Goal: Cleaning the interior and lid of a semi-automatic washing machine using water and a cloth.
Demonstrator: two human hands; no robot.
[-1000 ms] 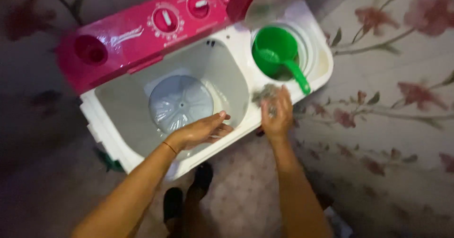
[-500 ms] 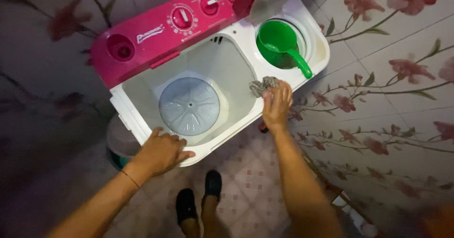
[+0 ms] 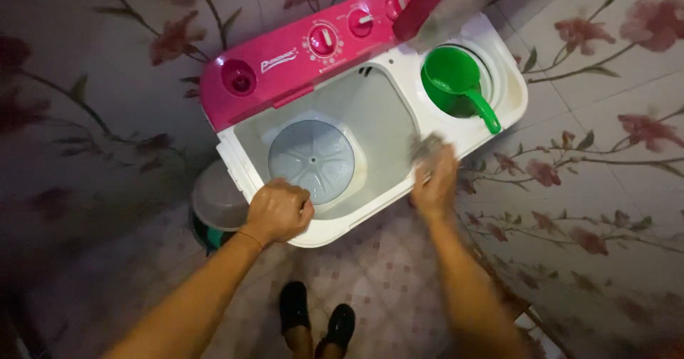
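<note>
A twin-tub washing machine (image 3: 467, 139) with a white body and a pink control panel (image 3: 299, 56) stands against the wall. Its large tub is open, showing a grey pulsator disc (image 3: 311, 161) at the bottom. My left hand (image 3: 279, 211) grips the tub's near rim. My right hand (image 3: 435, 183) presses a grey scrubbing pad (image 3: 426, 146) against the tub's right inner wall near the rim. A green dipper (image 3: 459, 84) with a handle sits in the small tub on the right.
A round lidded basin (image 3: 217, 206) sits on the floor left of the machine. Floral tiles cover the walls on the left and right. My feet in black slippers (image 3: 317, 323) stand on patterned floor below the machine.
My left hand slid from the middle of the near rim toward its left end and now grips it. My right hand keeps scrubbing the tub's right side with the pad.
</note>
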